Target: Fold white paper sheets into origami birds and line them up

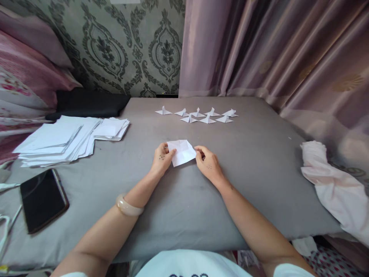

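A small white sheet of paper [182,153] with crease lines is held between my two hands, over the middle of the table. My left hand [163,158] grips its left edge, thumb on top and fingers beneath. At the right corner, my right hand [208,163] pinches the paper between thumb and curled fingers. Beyond them, several folded white paper figures [208,119] with pointed wings stand in two loose rows on the grey cloth.
Stacks of white paper [57,140] lie at the left, with smaller paper squares [111,128] beside them. A black phone or tablet [44,200] lies nearer me, by white cables [6,231]. Pale bunched cloth [331,181] is at the right edge. A grey-covered table [259,154] meets curtains behind.
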Tool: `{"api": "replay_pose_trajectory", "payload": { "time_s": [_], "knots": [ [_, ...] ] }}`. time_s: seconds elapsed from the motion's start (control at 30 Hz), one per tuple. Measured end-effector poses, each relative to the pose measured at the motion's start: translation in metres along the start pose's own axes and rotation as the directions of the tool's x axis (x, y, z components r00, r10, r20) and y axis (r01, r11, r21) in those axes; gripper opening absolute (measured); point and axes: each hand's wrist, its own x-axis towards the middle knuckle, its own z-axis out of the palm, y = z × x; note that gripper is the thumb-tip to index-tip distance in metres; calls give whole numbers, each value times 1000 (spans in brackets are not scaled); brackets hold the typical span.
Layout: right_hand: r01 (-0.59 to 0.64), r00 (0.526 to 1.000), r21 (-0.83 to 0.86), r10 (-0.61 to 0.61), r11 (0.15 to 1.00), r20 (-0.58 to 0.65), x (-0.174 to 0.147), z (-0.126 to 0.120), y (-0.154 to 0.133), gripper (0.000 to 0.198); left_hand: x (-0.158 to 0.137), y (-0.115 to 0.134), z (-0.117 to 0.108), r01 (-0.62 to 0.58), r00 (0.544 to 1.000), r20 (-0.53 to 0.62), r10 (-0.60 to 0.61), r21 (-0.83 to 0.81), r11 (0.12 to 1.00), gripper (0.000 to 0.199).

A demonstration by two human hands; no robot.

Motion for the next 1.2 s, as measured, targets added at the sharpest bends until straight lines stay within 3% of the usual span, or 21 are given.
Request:
{"api": "replay_pose_trajectory", "payload": {
  "time_s": [0.2, 0.33, 0.47, 0.57, 0.63, 0.67, 0.77, 0.87, 1.07, 1.2],
  "knots": [
    [149, 987, 59, -152, 987, 53, 2, 3, 3, 26, 1, -3, -3, -122, 993, 18, 121, 140, 983, 43],
    [127, 990, 71, -131, 989, 49, 9, 6, 8, 29, 0, -4, -5, -179, 976, -50, 212, 368, 912, 65],
    [151, 986, 21, -152, 988, 62, 12, 8, 9, 26, -4, 0, -8, -324, 912, 15, 409, 636, 700, 76],
    [200, 978, -49, -196, 979, 71, 10, 7, 9, 25, -11, 6, -8, -434, 831, 166, 531, 791, 431, 45],
    [226, 972, -84, -219, 971, 81, 8, 7, 9, 27, -18, 10, -5, -494, 798, 287, 530, 814, 303, 20],
    [236, 970, -98, -228, 967, 86, 7, 6, 9, 28, -21, 11, -4, -527, 791, 348, 503, 805, 272, 16],
    [255, 964, -130, -243, 958, 103, 5, 4, 9, 30, -26, 11, 0, -588, 786, 474, 396, 771, 244, 29],
    [275, 958, -157, -255, 949, 133, 3, 0, 9, 31, -26, 10, -1, -597, 784, 510, 355, 777, 200, 32],
    [296, 947, -217, -256, 930, 195, -1, -11, 5, 28, -30, 13, -1, -651, 709, 610, 354, 759, -4, 21],
    [292, 948, -215, -252, 932, 196, 0, -12, 4, 21, -29, 14, 2, -652, 701, 602, 383, 758, 3, 29]
  ]
}}
